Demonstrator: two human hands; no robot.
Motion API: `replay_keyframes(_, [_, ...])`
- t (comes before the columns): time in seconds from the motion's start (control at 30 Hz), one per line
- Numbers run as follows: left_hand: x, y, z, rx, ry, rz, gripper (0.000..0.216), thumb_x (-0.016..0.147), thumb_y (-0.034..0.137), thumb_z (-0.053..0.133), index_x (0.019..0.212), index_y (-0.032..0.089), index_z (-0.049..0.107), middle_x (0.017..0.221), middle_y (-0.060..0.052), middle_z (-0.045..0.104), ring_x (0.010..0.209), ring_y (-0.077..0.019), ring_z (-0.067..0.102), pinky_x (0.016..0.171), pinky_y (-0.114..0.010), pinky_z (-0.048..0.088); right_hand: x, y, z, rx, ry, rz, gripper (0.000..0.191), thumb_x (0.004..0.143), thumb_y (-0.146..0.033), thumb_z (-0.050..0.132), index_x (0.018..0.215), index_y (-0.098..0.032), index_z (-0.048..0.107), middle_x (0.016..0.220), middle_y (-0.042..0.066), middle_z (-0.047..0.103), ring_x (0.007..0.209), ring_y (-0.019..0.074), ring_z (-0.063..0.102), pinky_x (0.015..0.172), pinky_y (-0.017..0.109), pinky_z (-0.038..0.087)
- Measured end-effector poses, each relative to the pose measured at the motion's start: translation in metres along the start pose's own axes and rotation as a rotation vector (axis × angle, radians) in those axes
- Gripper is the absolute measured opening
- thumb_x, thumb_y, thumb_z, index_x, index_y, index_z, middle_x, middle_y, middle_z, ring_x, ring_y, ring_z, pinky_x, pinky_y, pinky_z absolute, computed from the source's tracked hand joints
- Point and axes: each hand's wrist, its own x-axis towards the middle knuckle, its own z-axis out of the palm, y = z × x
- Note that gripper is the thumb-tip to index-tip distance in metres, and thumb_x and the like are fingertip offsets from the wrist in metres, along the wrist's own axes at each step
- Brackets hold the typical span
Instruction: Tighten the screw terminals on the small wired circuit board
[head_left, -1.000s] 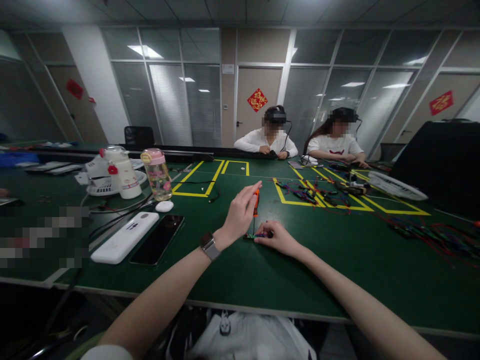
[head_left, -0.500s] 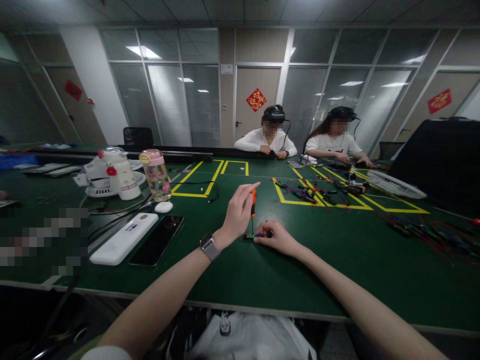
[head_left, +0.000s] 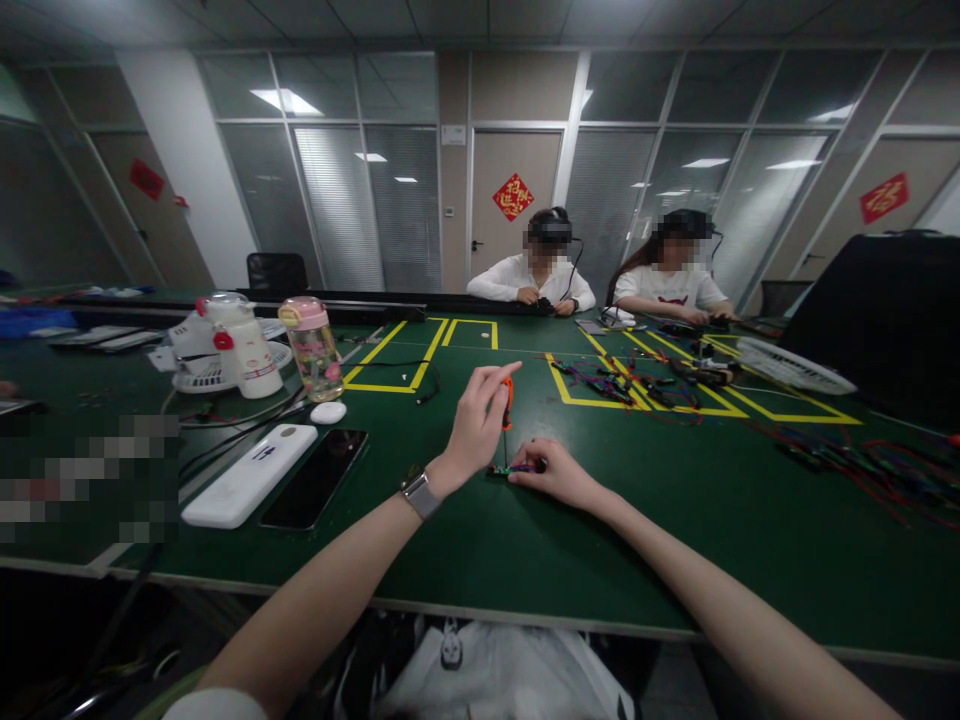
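My left hand (head_left: 480,420), with a watch on its wrist, is closed around the orange handle of a screwdriver (head_left: 508,405). The screwdriver stands upright, its thin shaft pointing down at a small green circuit board (head_left: 498,470) on the table. My right hand (head_left: 553,472) pinches the board's right end, where red and blue wires show near the fingers. Part of the board is hidden by those fingers. Whether the screwdriver's tip sits in a screw is too small to tell.
On the green table (head_left: 450,560), a black phone (head_left: 315,480) and white power bank (head_left: 251,475) lie left of my hands. Bottles (head_left: 311,350) stand behind them. Wired boards (head_left: 600,380) lie at the right within yellow tape. Two people sit across the table.
Both hands stay in nearly the same place, still on the screwdriver and the board. The orange handle looks slightly turned between my left fingers. Across the table, the right-hand person's hands have shifted a little.
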Motion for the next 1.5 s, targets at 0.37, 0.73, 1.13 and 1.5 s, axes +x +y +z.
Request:
replay_keyframes(0.37, [0.0021, -0.0017, -0.0005, 0.083, 0.08, -0.017, 0.02, 0.09, 0.027, 0.06, 0.108, 0.021, 0.064, 0.09, -0.002, 0.056, 0.085, -0.0161, 0.055, 0.082, -0.029, 0.046, -0.0001, -0.0015, -0.0016, 0.001, -0.007, 0.012, 0.013, 0.077, -0.029, 0.074, 0.079, -0.016, 0.071, 0.065, -0.001, 0.059, 0.066, 0.0149, 0.053, 0.068, 0.027, 0.037])
replay_keyframes(0.73, [0.0012, -0.0008, 0.0013, 0.026, 0.096, -0.002, 0.017, 0.094, 0.021, 0.052, 0.109, 0.02, 0.061, 0.096, -0.003, 0.063, 0.086, -0.0151, 0.059, 0.08, -0.028, 0.046, -0.0001, -0.0013, -0.0014, 0.0, 0.0, -0.007, 0.013, 0.077, -0.029, 0.075, 0.079, -0.017, 0.071, 0.064, -0.001, 0.059, 0.065, 0.0145, 0.052, 0.066, 0.026, 0.036])
replay_keyframes(1.13, [0.0042, -0.0005, -0.0018, -0.028, 0.085, -0.037, 0.024, 0.097, 0.017, 0.043, 0.112, 0.019, 0.062, 0.1, -0.005, 0.064, 0.093, -0.015, 0.06, 0.084, -0.029, 0.046, -0.0003, -0.0007, -0.0018, 0.006, -0.004, -0.008, 0.012, 0.077, -0.029, 0.074, 0.078, -0.017, 0.071, 0.064, -0.001, 0.059, 0.065, 0.0144, 0.053, 0.066, 0.026, 0.036])
replay_keyframes(1.5, [0.002, -0.0015, -0.0006, -0.04, 0.059, -0.033, 0.029, 0.098, 0.019, 0.039, 0.118, 0.022, 0.061, 0.106, -0.006, 0.061, 0.097, -0.0164, 0.059, 0.087, -0.031, 0.047, 0.0004, 0.0011, -0.0008, -0.005, 0.008, -0.018, 0.013, 0.077, -0.03, 0.075, 0.078, -0.017, 0.071, 0.063, -0.002, 0.058, 0.064, 0.0141, 0.052, 0.066, 0.026, 0.036])
